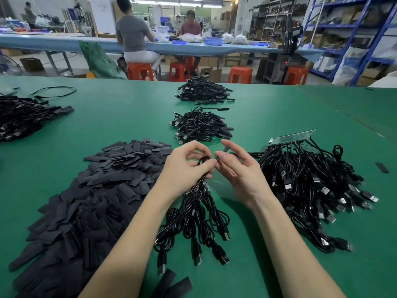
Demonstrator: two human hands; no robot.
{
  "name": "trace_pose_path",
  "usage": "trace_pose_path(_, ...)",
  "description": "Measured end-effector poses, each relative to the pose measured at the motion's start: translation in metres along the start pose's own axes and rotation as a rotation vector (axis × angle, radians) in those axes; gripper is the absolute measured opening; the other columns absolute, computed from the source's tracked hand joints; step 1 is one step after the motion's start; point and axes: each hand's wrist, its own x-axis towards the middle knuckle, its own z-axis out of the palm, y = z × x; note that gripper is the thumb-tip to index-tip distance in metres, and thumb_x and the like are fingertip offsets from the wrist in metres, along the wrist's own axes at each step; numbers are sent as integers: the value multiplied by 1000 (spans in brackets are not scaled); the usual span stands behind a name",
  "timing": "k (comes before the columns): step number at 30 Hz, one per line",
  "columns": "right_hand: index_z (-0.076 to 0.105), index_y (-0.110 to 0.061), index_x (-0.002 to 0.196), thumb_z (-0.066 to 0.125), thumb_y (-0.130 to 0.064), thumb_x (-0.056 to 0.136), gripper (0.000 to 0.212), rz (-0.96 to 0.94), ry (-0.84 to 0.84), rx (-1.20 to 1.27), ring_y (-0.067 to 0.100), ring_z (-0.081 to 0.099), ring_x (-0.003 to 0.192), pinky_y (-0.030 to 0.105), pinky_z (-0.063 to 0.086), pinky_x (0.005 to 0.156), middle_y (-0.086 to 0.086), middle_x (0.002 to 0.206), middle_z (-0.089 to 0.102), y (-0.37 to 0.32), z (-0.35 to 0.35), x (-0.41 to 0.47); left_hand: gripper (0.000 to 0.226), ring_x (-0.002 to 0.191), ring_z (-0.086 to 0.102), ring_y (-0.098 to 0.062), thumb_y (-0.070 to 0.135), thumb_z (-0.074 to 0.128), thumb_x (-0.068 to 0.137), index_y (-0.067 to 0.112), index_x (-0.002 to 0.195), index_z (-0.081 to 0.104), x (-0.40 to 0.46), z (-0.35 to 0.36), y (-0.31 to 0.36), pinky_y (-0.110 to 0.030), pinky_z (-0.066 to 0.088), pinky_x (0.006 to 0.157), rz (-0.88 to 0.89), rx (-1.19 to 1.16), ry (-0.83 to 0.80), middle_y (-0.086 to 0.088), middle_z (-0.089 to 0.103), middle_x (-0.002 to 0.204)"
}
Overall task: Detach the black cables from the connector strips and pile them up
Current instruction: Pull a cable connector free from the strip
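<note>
My left hand (pixel 185 168) grips a bunch of black USB cables (pixel 199 220) near its top, where a small strip end shows under the palm; the plugs hang down onto the green table (pixel 120 121). My right hand (pixel 238 168) pinches the end of one cable of that bunch between thumb and forefinger, close to my left fingertips. To the right lies a connector strip (pixel 293 137) with several black cables (pixel 309 186) still attached and spread toward me. Two piles of loose cables sit ahead, the near pile (pixel 200 125) and the far pile (pixel 204 91).
A big heap of flat black sleeves (pixel 90 203) covers the table at my left. Another cable heap (pixel 23 119) lies at the far left edge. One stray sleeve (pixel 382 167) lies at the right. People sit at a blue bench (pixel 64 43) beyond, with orange stools.
</note>
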Motion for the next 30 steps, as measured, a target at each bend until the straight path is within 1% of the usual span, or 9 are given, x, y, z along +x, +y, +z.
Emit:
trace_pose_path(2,75,-13,111,79,-9,74,37,40,-52,-19,16,73,89,23,57,82,6,90,75,-4,-3,-1,13,68,73,-28,4,78,84,12,87,68,0,-3,1,-41,63,77,-52,-77,-59,-12,74,78)
trace_pose_path(4,81,-18,97,80,-11,71,27,68,-76,-33,14,72,88,21,57,80,5,93,75,-8,-5,-3,15,67,71,-25,0,77,84,11,87,68,-1,-6,3,-36,63,77,-109,-153,-109,-8,73,76)
trace_pose_path(6,82,-19,88,81,-11,69,20,77,-69,-22,13,73,86,20,57,78,5,92,76,-9,-6,-3,17,67,71,-23,-3,75,84,11,88,67,-1,-8,6,-33,62,78,-142,-184,-147,-7,73,75)
trace_pose_path(8,82,-17,84,81,-11,68,17,91,-50,4,14,73,85,19,57,77,8,93,77,-9,-6,-3,19,65,71,-22,-6,74,83,10,88,67,-1,-7,8,-31,61,78,-155,-186,-157,-7,72,74)
trace_pose_path(13,80,-13,84,82,-9,69,16,122,-24,63,15,73,84,18,58,75,12,95,76,-6,-4,-2,18,62,70,-20,-7,76,81,8,86,67,-1,-5,10,-29,60,74,-159,-151,-121,-7,72,71)
trace_pose_path(15,81,-13,86,81,-7,71,16,127,-31,74,15,74,85,18,58,75,12,97,76,-7,-4,-2,16,63,70,-20,-5,77,81,8,87,68,-1,-6,10,-27,61,72,-175,-185,-128,-9,73,74)
trace_pose_path(19,81,-13,87,79,-7,73,16,129,-40,53,15,74,86,18,57,74,13,99,77,-8,-5,-2,14,63,69,-19,-2,77,82,8,87,68,-2,-7,9,-23,57,65,-225,-256,-134,-12,72,75)
trace_pose_path(26,79,-12,86,78,-8,74,13,154,-47,74,15,74,82,17,58,74,12,95,77,-8,-5,-3,14,65,70,-19,-1,77,82,10,87,70,-2,-9,10,-21,56,65,-218,-250,-164,-13,73,78)
trace_pose_path(30,78,-10,88,78,-8,74,14,165,-43,82,15,74,81,17,58,72,12,95,76,-10,-7,-4,14,63,70,-18,-4,76,82,7,88,70,-2,-6,10,-21,56,63,-219,-275,-156,-13,73,77)
